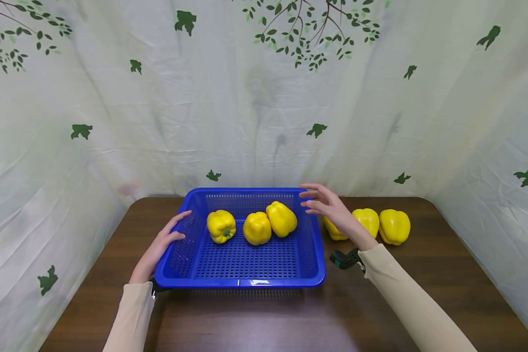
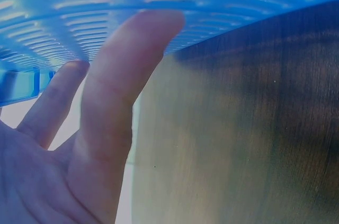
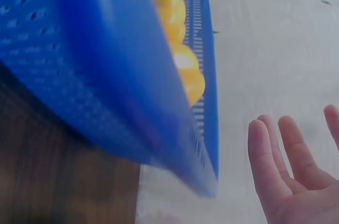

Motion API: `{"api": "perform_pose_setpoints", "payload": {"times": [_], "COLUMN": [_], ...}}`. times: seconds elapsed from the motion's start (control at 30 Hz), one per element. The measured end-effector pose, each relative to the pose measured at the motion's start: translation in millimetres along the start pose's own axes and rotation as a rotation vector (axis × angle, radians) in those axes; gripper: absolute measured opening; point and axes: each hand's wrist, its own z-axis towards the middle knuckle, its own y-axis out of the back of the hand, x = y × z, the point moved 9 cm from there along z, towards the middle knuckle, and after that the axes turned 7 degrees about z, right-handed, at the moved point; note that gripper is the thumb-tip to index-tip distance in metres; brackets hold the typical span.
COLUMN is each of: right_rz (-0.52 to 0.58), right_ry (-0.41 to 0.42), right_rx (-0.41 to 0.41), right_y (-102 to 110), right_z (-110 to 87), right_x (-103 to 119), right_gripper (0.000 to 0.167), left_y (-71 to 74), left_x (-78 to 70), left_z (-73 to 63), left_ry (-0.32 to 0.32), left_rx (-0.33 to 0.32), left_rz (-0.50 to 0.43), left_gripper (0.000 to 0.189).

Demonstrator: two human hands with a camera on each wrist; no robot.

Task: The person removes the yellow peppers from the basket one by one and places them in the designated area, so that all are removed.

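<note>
A blue perforated plastic basket [image 1: 246,282] stands on the table in the head view. Three yellow bell peppers lie inside: one on the left [image 1: 220,226], one in the middle [image 1: 257,229] and one leaning beside it [image 1: 281,218]. My left hand [image 1: 158,248] is at the basket's left side; the left wrist view shows its extended thumb [image 2: 108,86] against the slotted wall [image 2: 100,28]. My right hand [image 1: 332,209] hovers by the far right corner, fingers spread and nothing in them. In the right wrist view, those fingers [image 3: 267,160] stand apart from the basket rim [image 3: 132,70].
Right of the basket, more yellow peppers stand on the brown wooden table [image 1: 427,274]: one at the end [image 1: 394,227], one beside it [image 1: 366,222], and one partly behind my right hand [image 1: 334,231]. A pale leaf-print curtain [image 1: 264,98] hangs behind the table.
</note>
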Motion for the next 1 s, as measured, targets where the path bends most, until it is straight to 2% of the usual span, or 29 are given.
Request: {"api": "perform_pose_setpoints", "payload": {"times": [0.4,1.0], "right_rz": [-0.007,-0.062], "right_ry": [-0.055,-0.179], "right_rx": [0.003,0.159], "right_y": [-21.7,-74.6], "right_z": [18.7,44.0], "right_x": [-2.8,-30.6], "right_gripper": [0.045,0.044], "left_y": [1.3,0.9], "left_x": [-1.7,1.1], "left_z": [-0.6,-0.1], "left_ry": [-0.014,0.003], "left_rx": [-0.006,-0.002], "left_rz": [0.018,0.017], "left_gripper": [0.057,0.057]}}
